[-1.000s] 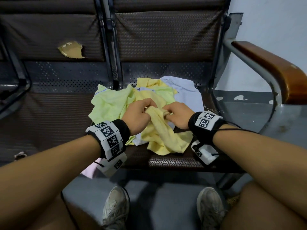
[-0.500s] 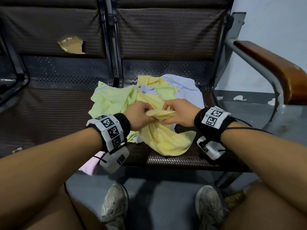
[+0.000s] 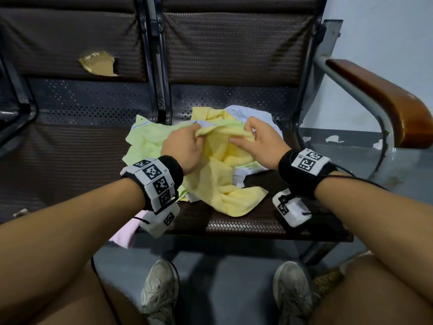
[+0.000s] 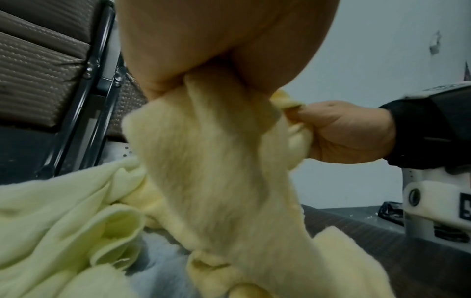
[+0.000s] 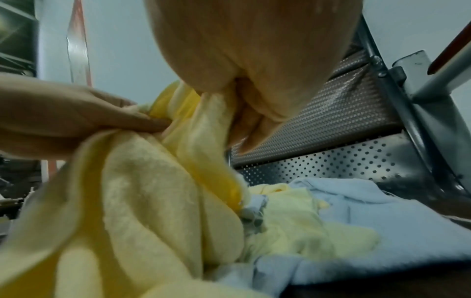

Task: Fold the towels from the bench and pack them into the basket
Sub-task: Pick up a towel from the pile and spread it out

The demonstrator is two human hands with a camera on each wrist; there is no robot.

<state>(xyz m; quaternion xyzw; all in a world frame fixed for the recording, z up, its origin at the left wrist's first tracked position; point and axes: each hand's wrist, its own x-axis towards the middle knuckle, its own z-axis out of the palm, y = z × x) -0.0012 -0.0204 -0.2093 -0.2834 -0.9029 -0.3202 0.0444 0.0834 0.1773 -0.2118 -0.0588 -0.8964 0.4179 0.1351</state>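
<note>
A yellow towel (image 3: 225, 184) hangs crumpled from both my hands over the bench seat (image 3: 246, 226). My left hand (image 3: 185, 146) pinches its top edge on the left; in the left wrist view the towel (image 4: 219, 181) drops from that hand (image 4: 216, 66). My right hand (image 3: 260, 141) grips the same edge a little to the right, seen in the right wrist view with the towel (image 5: 142, 201) bunched under it. A pale green towel (image 3: 145, 146) and a light blue towel (image 3: 255, 116) lie in the pile behind. A woven basket rim (image 3: 328, 277) shows by my right knee.
The bench backrest (image 3: 234, 48) rises behind the pile, and the left seat back has a torn patch (image 3: 98, 63). A wooden armrest (image 3: 386, 99) on a metal frame stands at the right. A pink cloth (image 3: 124, 233) hangs below the seat's front edge. My shoes (image 3: 161, 289) are on the floor.
Both hands have lifted the yellow towel's edge and moved apart and away from me, so the bunched cloth is spreading out between them.
</note>
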